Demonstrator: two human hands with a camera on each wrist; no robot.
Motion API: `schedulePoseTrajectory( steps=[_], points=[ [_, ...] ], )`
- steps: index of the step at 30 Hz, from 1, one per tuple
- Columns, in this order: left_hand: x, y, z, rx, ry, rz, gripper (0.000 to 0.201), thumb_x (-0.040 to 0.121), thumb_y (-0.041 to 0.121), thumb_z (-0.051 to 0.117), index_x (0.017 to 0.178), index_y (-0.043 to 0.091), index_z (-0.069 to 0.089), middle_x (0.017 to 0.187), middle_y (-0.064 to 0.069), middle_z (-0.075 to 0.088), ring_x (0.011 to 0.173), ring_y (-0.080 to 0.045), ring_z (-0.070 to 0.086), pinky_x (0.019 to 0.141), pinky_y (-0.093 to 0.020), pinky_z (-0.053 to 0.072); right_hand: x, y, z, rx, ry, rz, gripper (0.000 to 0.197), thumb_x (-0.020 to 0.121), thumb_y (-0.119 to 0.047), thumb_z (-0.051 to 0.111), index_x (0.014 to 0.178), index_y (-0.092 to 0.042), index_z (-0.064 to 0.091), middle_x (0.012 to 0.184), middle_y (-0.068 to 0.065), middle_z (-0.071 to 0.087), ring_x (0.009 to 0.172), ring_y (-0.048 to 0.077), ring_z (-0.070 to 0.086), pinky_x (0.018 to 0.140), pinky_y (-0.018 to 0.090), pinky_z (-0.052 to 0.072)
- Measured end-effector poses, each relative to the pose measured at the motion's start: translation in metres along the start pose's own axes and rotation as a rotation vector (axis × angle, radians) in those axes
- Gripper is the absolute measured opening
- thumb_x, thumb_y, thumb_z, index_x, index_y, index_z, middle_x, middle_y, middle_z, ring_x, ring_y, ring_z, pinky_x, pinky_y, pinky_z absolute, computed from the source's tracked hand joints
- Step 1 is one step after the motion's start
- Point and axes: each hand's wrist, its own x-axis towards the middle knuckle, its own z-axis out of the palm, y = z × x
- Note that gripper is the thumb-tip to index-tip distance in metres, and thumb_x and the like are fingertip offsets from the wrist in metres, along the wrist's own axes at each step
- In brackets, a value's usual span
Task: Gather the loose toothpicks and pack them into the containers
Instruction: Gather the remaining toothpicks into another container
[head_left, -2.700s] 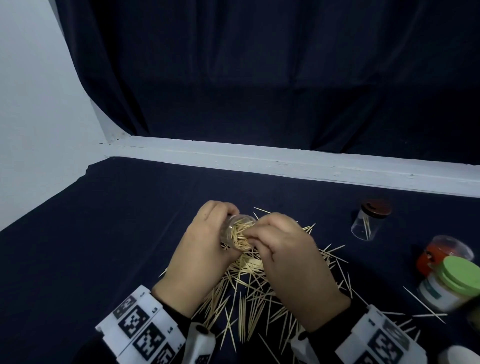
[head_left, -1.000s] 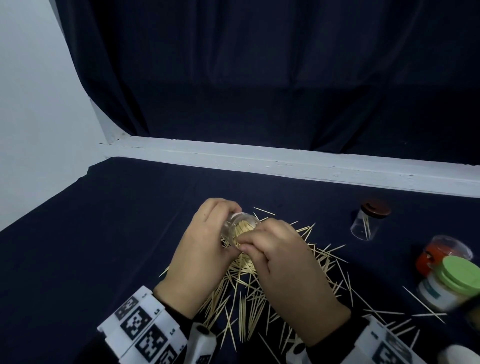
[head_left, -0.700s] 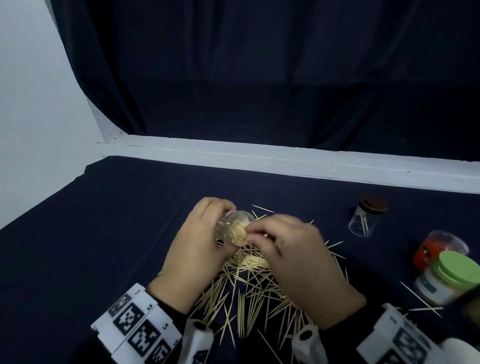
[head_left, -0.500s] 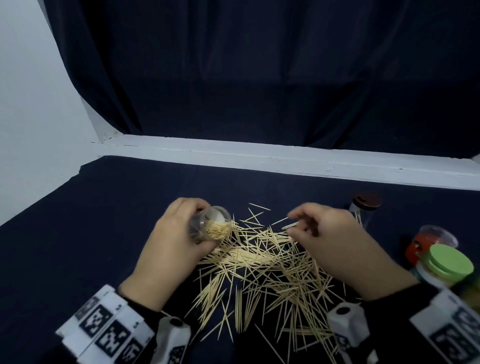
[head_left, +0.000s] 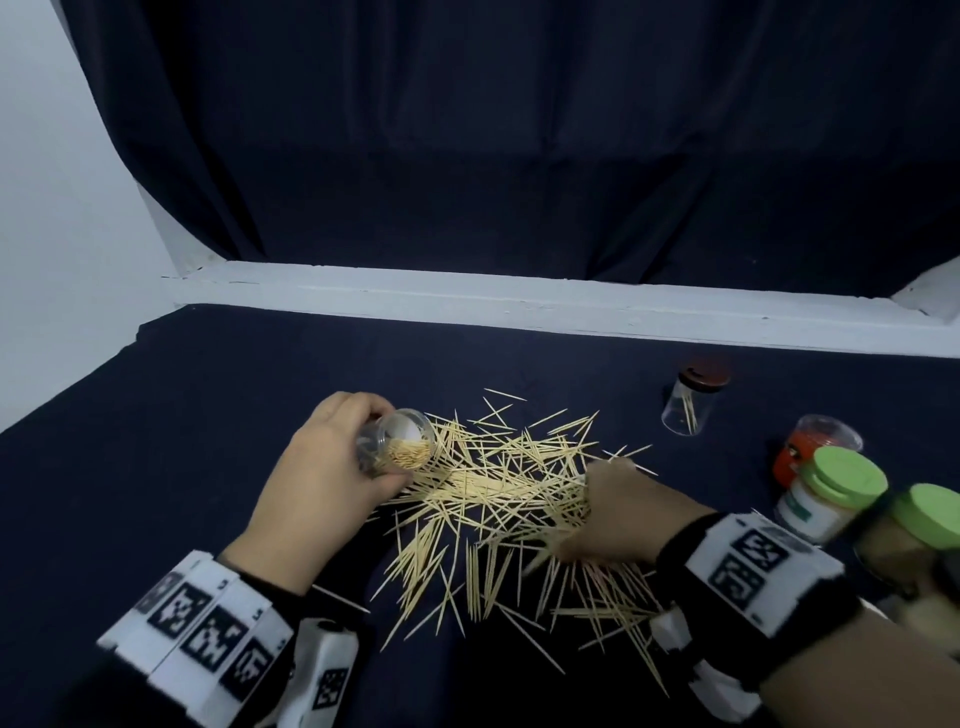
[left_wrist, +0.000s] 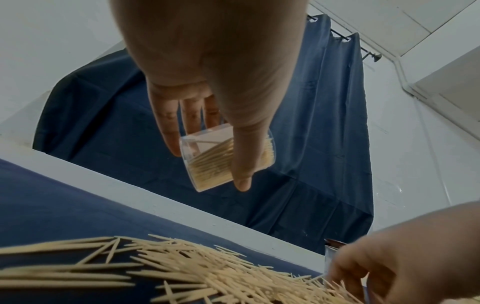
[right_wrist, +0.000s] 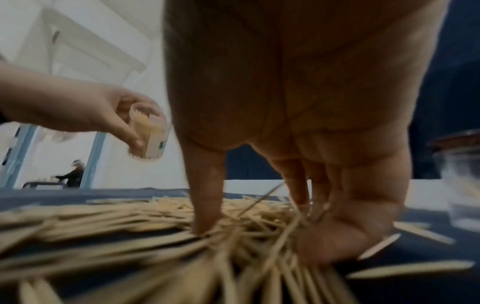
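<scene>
Thin wooden toothpicks (head_left: 498, 488) sprawl beside a clear cylindrical container (head_left: 397, 441).

My left hand (left_wrist: 207, 67) reaches away from me, thumb and fingers wrapped round a clear container (left_wrist: 226, 158) held tilted in the air above the cloth. Packed toothpicks (left_wrist: 215, 164) fill part of it, lying along its length. Below, loose toothpicks (left_wrist: 197, 273) lie heaped on the dark blue tablecloth (left_wrist: 52, 205). At the lower right my right hand (left_wrist: 405, 253) comes down with bent fingers onto the edge of that heap.
</scene>
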Motion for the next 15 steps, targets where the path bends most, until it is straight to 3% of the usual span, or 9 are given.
schedulePoseTrajectory(
  steps=[3, 6, 9, 11, 15],
  points=[
    [0.001, 0.002, 0.001, 0.001, -0.014, -0.002, 0.049, 0.06, 0.017, 0.087, 0.095, 0.029, 0.055, 0.099, 0.013, 0.053, 0.088, -0.004, 0.051, 0.073, -0.021, 0.038, 0.014, -0.016, 0.004, 0.089, 0.071, -0.049, 0.061, 0.079, -0.034, 0.073, 0.127, -0.013, 0.041, 0.129, 0.006, 0.046, 0.106, 0.018, 0.052, 0.078, 0.027, 0.043],
    [0.0, 0.002, 0.002, 0.002, -0.033, -0.004, 0.048, 0.06, 0.017, 0.086, 0.094, 0.029, 0.054, 0.1, 0.013, 0.052, 0.09, -0.005, 0.051, 0.074, -0.022, 0.039, 0.021, -0.027, 0.004, 0.162, 0.136, -0.137, 0.057, 0.081, -0.027, 0.072, 0.129, -0.016, 0.042, 0.121, 0.004, 0.053, 0.1, 0.016, 0.054, 0.078, 0.025, 0.041],
    [0.0, 0.001, 0.002, 0.011, -0.044, -0.001, 0.048, 0.061, 0.018, 0.086, 0.094, 0.031, 0.053, 0.1, 0.014, 0.052, 0.089, -0.004, 0.05, 0.073, -0.021, 0.038, 0.019, -0.026, -0.008, 0.276, 0.201, -0.2, 0.054, 0.082, -0.029, 0.072, 0.129, -0.022, 0.046, 0.104, -0.001, 0.058, 0.084, 0.01, 0.054, 0.074, 0.024, 0.04],
    [0.0, 0.001, 0.003, 0.01, -0.043, 0.002, 0.049, 0.061, 0.018, 0.086, 0.093, 0.032, 0.052, 0.1, 0.014, 0.051, 0.089, -0.004, 0.05, 0.073, -0.022, 0.039, 0.013, -0.019, -0.02, 0.291, 0.238, -0.194, 0.049, 0.083, -0.036, 0.07, 0.126, -0.024, 0.049, 0.096, -0.004, 0.06, 0.082, 0.009, 0.055, 0.073, 0.025, 0.041],
    [0.001, 0.002, 0.004, 0.014, -0.05, 0.005, 0.05, 0.06, 0.018, 0.087, 0.093, 0.033, 0.052, 0.099, 0.015, 0.051, 0.089, -0.002, 0.048, 0.073, -0.02, 0.036, -0.017, 0.0, -0.038, 0.051, 0.178, -0.138, 0.044, 0.081, -0.053, 0.066, 0.106, -0.019, 0.053, 0.091, -0.006, 0.054, 0.086, 0.012, 0.053, 0.072, 0.025, 0.04]
  ],
)
